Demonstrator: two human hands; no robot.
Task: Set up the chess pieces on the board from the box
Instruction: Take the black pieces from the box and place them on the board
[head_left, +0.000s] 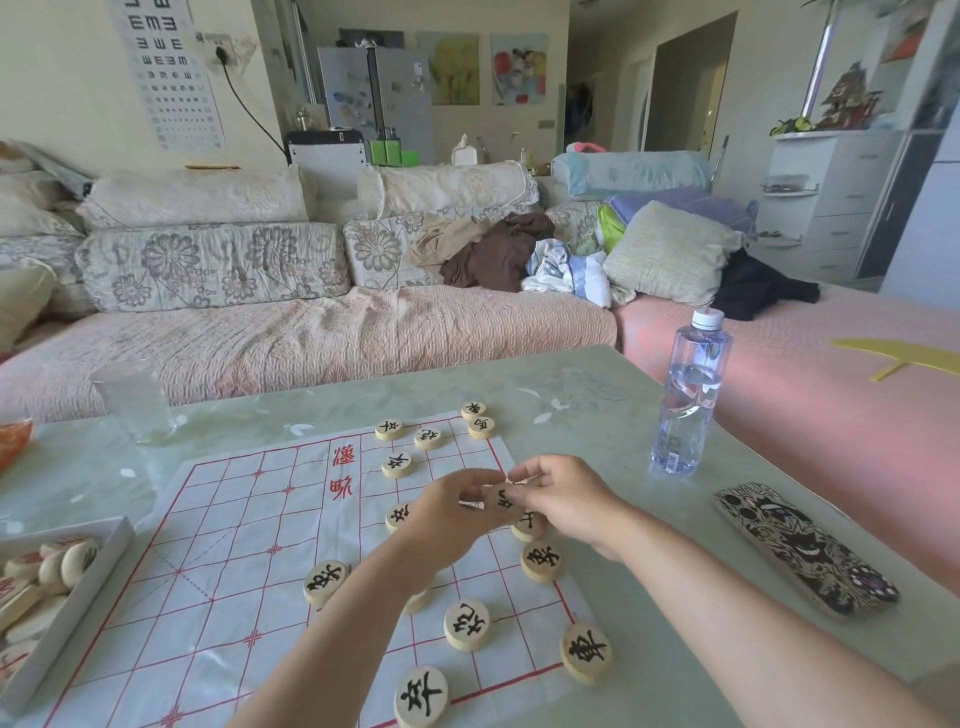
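Pale-green table (597, 415) before a floral sofa (218, 270) bears the paper board (234, 545). The left hand (452, 512) and right hand (563, 501) pinch a black-marked piece (501, 500) over its right side. The box (110, 552) lies beside its left edge.

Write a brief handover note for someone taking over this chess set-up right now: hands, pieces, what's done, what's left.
Left hand and right hand meet over the board, right of its middle, sharing a grip on the held piece.
Done: black-lettered pieces lie across the board's right half.
Left: the box at the left holds the boxed pieces, some red-lettered; none stand on the board's left half yet.
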